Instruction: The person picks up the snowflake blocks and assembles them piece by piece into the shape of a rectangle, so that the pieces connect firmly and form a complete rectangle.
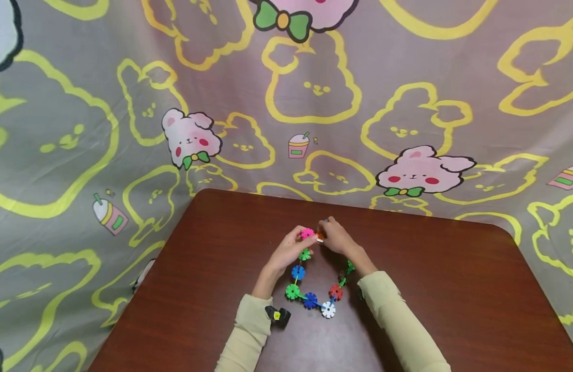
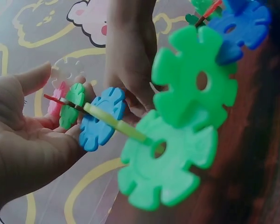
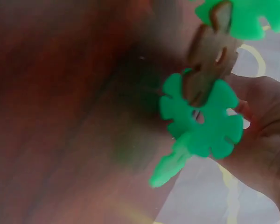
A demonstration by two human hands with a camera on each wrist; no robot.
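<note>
A chain of notched, flower-shaped plastic discs hangs in a loop over the table. My left hand (image 1: pixel 282 254) holds its left end, with thumb and fingers at a pink disc (image 1: pixel 307 234); below come green, blue (image 1: pixel 298 272) and green discs. A dark blue disc (image 1: pixel 310 300), a white disc (image 1: pixel 328 310) and a red disc (image 1: pixel 336 292) form the bottom. Green and brown discs (image 3: pixel 210 60) run up the right side beside my right hand (image 1: pixel 339 240). Its curled fingers grip the chain near an orange disc (image 1: pixel 320 236), close to my left fingertips; they hide most of the pieces there.
The brown table (image 1: pixel 212 289) spreads around both hands. A patterned curtain (image 1: pixel 323 170) stands behind its back edge and along the left side. A black strap device (image 1: pixel 278 316) with a yellow mark sits at the left wrist.
</note>
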